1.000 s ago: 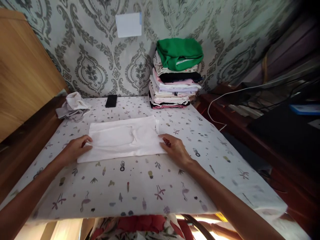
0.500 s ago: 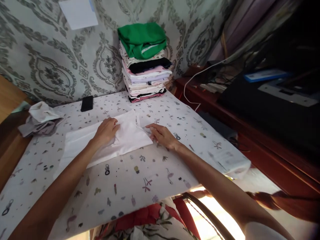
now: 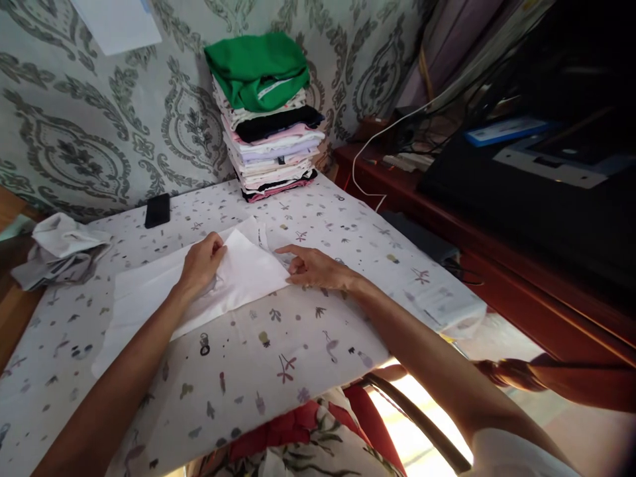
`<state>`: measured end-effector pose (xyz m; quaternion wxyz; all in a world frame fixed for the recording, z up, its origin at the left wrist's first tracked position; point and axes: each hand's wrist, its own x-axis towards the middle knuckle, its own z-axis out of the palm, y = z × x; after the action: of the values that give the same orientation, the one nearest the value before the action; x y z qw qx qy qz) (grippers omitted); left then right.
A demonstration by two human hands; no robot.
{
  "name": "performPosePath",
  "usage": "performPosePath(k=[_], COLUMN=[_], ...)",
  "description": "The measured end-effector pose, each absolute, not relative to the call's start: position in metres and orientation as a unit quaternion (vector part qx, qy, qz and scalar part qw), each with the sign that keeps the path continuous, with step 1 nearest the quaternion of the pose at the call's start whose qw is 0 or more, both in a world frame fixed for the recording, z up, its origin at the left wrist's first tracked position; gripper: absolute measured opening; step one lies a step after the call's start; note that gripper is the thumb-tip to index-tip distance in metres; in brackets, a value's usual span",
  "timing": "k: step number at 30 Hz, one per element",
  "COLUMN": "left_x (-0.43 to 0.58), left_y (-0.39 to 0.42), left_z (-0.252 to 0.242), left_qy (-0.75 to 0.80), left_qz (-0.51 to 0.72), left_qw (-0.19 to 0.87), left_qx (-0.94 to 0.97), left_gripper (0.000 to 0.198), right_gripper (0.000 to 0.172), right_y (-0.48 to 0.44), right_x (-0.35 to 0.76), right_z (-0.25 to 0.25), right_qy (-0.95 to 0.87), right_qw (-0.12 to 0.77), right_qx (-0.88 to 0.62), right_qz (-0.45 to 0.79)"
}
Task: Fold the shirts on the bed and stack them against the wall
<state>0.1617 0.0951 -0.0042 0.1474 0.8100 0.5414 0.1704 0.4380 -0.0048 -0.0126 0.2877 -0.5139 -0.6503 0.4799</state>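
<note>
A white garment (image 3: pixel 251 268) lies partly folded on the patterned tablecloth, with a folded flap ending in a corner at its right. Small dark print shows near its upper edge. My left hand (image 3: pixel 203 262) rests on the middle of it, fingers closed in a pinch on a raised edge of the cloth. At the right corner, my right hand (image 3: pixel 318 268) has its thumb and curled fingers on the fabric while the index finger points out to the left. My left forearm covers part of the garment's near left side.
A tall stack of folded clothes (image 3: pixel 275 156), topped by a green garment (image 3: pixel 258 69), stands against the wall. A black phone (image 3: pixel 158 211) and crumpled grey-white cloths (image 3: pixel 64 248) lie at the left. Beyond the table's right edge are a red-brown wooden desk (image 3: pixel 497 271) and a white cable (image 3: pixel 354 169).
The camera view has shifted slightly to the right. My left hand has lifted the fabric edge a little, and the flap lies further up. The right hand stays at the corner.
</note>
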Motion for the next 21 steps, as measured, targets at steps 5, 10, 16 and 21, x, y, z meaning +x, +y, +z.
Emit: performPosePath(k=[5, 10, 16, 21], left_x=[0.169, 0.172, 0.167, 0.103], left_y=[0.092, 0.093, 0.099, 0.101], left_z=[-0.004, -0.006, -0.012, 0.004], left_qy=[0.538, 0.530, 0.496, 0.488], left_qz=[0.133, 0.135, 0.190, 0.260], left_qw=[0.103, 0.088, 0.166, 0.327], left_qx=[0.826, 0.833, 0.831, 0.767], left_gripper=[0.009, 0.011, 0.014, 0.025], right_gripper=[0.059, 0.033, 0.029, 0.042], right_y=[-0.005, -0.011, 0.008, 0.049], right_x=[0.440, 0.427, 0.361, 0.323], right_z=[-0.015, -0.004, 0.013, -0.021], right_qy=[-0.650, -0.679, -0.849, -0.872], right_qw=[0.291, 0.319, 0.203, 0.125], right_qx=[-0.495, -0.567, -0.462, -0.463], right_qz=[0.497, 0.340, 0.158, 0.103])
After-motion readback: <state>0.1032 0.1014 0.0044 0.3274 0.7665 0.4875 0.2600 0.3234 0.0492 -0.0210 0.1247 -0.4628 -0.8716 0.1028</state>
